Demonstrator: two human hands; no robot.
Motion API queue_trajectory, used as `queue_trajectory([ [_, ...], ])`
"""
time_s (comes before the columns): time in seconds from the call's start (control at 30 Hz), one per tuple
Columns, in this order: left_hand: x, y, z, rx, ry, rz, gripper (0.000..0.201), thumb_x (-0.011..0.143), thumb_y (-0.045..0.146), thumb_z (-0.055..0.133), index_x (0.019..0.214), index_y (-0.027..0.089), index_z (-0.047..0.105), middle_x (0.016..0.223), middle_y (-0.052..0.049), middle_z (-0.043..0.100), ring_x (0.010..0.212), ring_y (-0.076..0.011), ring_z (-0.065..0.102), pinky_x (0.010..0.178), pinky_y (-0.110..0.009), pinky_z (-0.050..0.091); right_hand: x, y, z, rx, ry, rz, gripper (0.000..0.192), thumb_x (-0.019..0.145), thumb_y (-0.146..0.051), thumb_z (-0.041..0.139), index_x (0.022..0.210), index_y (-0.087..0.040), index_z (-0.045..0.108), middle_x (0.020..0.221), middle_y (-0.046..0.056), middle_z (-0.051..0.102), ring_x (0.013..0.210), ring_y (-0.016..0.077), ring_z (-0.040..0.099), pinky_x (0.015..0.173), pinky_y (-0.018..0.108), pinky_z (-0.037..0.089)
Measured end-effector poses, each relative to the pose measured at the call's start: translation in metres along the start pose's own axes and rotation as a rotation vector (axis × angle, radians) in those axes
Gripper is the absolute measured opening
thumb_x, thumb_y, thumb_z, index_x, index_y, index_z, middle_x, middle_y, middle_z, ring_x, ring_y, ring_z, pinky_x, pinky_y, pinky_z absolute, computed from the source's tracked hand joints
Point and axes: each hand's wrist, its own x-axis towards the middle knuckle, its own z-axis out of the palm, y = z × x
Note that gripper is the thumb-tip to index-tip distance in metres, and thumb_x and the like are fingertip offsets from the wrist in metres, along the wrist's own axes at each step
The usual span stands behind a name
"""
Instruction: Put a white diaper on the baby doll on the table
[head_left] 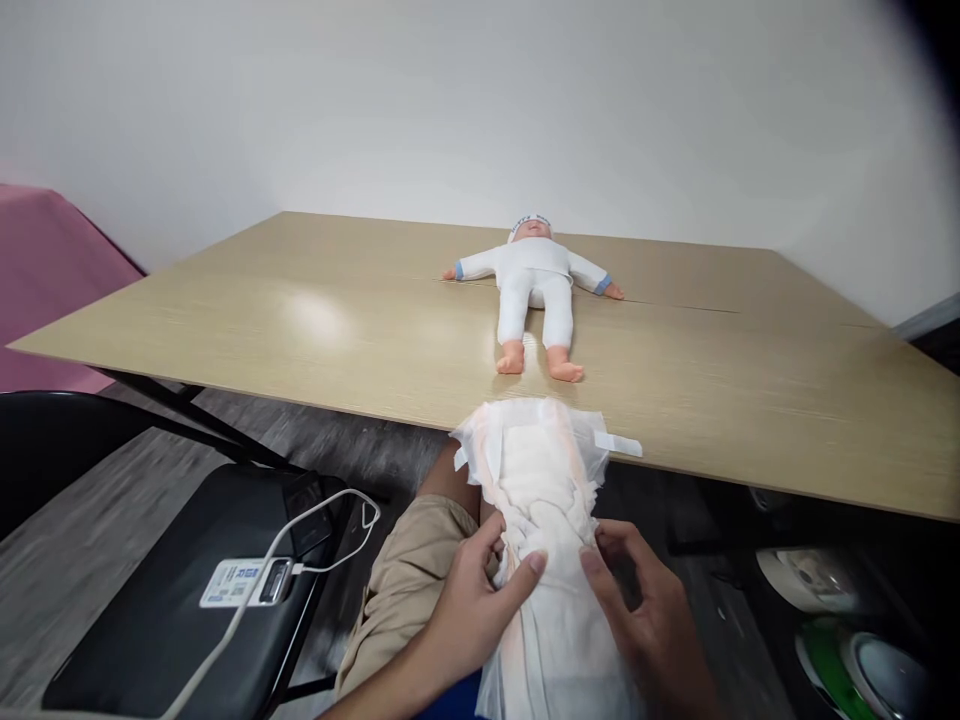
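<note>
An unfolded white diaper [544, 500] with pale orange side bands stretches from my lap up to the table's front edge. A white side tab [619, 443] sticks out at its upper right. My left hand [484, 590] pinches the diaper's left edge near the middle, thumb on top. On the opposite edge my right hand [649, 600] grips it in the same way, thumb towards the centre. Beyond the diaper, a baby doll [534, 275] in white clothes with blue cuffs lies on its back, arms spread, feet towards me. A printed white band covers the top of its head.
The doll lies on a wooden table [360, 330] against a white wall. At left, a black chair [172, 600] carries a power bank [247, 583] with a white cable [262, 560]. Pink cloth [52, 280] hangs further left. Round containers [855, 660] stand low at right.
</note>
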Motion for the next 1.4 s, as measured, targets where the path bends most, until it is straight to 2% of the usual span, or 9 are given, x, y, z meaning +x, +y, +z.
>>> queue_trajectory([
  [0.13,0.001,-0.006,-0.002,0.017,0.014,-0.013,0.052,0.109,0.057,0.080,0.150,0.025,0.077,0.143,-0.008,0.081,0.127,-0.0273,0.076,0.110,-0.033,0.062,0.015,-0.003,0.001,-0.126,0.216,-0.103,0.041,0.107,-0.061,0.071,0.120,-0.023,0.072,0.113,0.006,0.078,0.097,0.0196,0.073,0.089,0.032,0.059],
  [0.27,0.001,-0.005,-0.002,-0.036,-0.008,-0.017,0.053,0.110,0.053,0.082,0.155,0.027,0.075,0.155,-0.008,0.077,0.136,-0.0281,0.075,0.119,-0.034,0.059,0.034,-0.017,0.003,-0.234,0.235,-0.264,0.037,0.112,-0.054,0.067,0.134,-0.024,0.071,0.127,0.008,0.075,0.110,0.0226,0.070,0.098,0.037,0.058],
  [0.47,0.000,-0.013,-0.003,0.042,0.015,0.020,0.051,0.111,0.053,0.080,0.155,0.027,0.073,0.153,-0.008,0.077,0.134,-0.0269,0.073,0.116,-0.034,0.058,0.071,-0.033,0.022,-0.345,0.050,-0.492,0.037,0.118,-0.040,0.061,0.151,-0.025,0.067,0.154,0.010,0.070,0.149,0.0276,0.063,0.129,0.048,0.051],
  [0.63,0.002,-0.016,-0.008,0.205,0.022,-0.003,0.044,0.110,0.062,0.075,0.130,0.023,0.078,0.117,-0.007,0.079,0.118,-0.0284,0.072,0.107,-0.037,0.060,0.093,-0.035,0.041,-0.466,-0.148,-0.497,0.057,0.121,-0.050,0.052,0.171,-0.025,0.059,0.178,0.008,0.053,0.171,0.0307,0.046,0.142,0.056,0.043],
  [0.87,0.004,-0.014,-0.018,0.428,-0.017,-0.023,0.041,0.110,0.064,0.072,0.120,0.024,0.077,0.105,-0.007,0.077,0.100,-0.0272,0.069,0.087,-0.036,0.055,0.115,-0.033,0.051,-0.522,-0.234,-0.475,0.064,0.123,-0.052,0.042,0.180,-0.024,0.052,0.189,0.004,0.038,0.180,0.0283,0.034,0.150,0.058,0.034],
  [1.03,0.024,0.002,-0.045,0.788,-0.046,0.119,0.039,0.113,0.059,0.066,0.097,0.023,0.069,0.091,-0.006,0.074,0.088,-0.0267,0.066,0.084,-0.040,0.045,0.131,-0.028,0.055,-0.521,-0.231,-0.472,0.065,0.124,-0.052,0.040,0.181,-0.024,0.052,0.191,0.003,0.034,0.181,0.0281,0.033,0.151,0.057,0.034],
  [1.2,0.057,0.038,-0.078,1.086,-0.033,0.335,0.033,0.119,0.049,0.060,0.103,0.023,0.070,0.094,-0.004,0.077,0.087,-0.0245,0.070,0.085,-0.040,0.042,0.146,-0.024,0.057,-0.515,-0.212,-0.457,0.066,0.123,-0.053,0.042,0.181,-0.024,0.052,0.190,0.004,0.036,0.180,0.0304,0.035,0.150,0.059,0.035],
  [1.3,0.091,0.063,-0.093,1.175,0.090,0.532,0.033,0.121,0.046,0.056,0.102,0.022,0.067,0.092,-0.003,0.073,0.085,-0.0238,0.066,0.085,-0.040,0.043,0.151,-0.023,0.056,-0.511,-0.218,-0.460,0.066,0.123,-0.055,0.042,0.180,-0.024,0.054,0.189,0.005,0.038,0.179,0.0309,0.037,0.149,0.060,0.035],
  [1.4,0.143,0.084,-0.106,1.197,0.155,0.709,0.023,0.120,0.040,0.055,0.111,0.021,0.065,0.099,-0.005,0.073,0.093,-0.0255,0.066,0.089,-0.040,0.047,0.154,-0.023,0.055,-0.507,-0.213,-0.469,0.066,0.123,-0.056,0.041,0.179,-0.024,0.055,0.189,0.006,0.039,0.178,0.0300,0.038,0.150,0.058,0.035],
])
